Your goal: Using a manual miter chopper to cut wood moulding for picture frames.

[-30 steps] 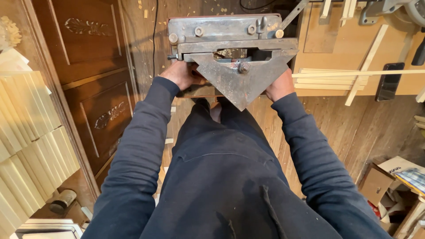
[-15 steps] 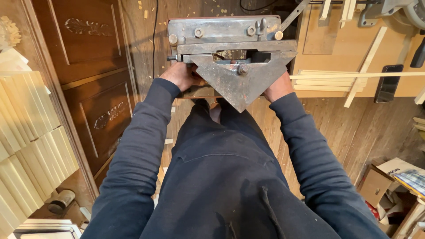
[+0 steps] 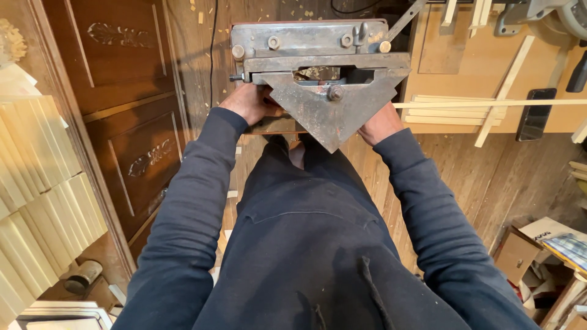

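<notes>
I stand over a worn grey metal machine (image 3: 318,61) with a triangular plate (image 3: 330,113) that points toward me. My left hand (image 3: 247,101) grips under the machine's left side, its fingers hidden beneath the metal. On the other side, my right hand (image 3: 378,124) holds the right slanted edge of the triangular plate, partly tucked under it. Both dark blue sleeves reach forward. A bolt sits at the plate's middle, and several knobs line the top bar.
Carved dark wooden door panels (image 3: 122,110) lean at the left, beside stacks of pale wood pieces (image 3: 36,201). A workbench (image 3: 489,73) with thin wooden strips (image 3: 489,104) and a black phone (image 3: 537,113) lies to the right. Cardboard boxes (image 3: 520,256) sit at lower right on the plank floor.
The machine and both hands have shifted slightly upward and to the right in view; the grip looks the same.
</notes>
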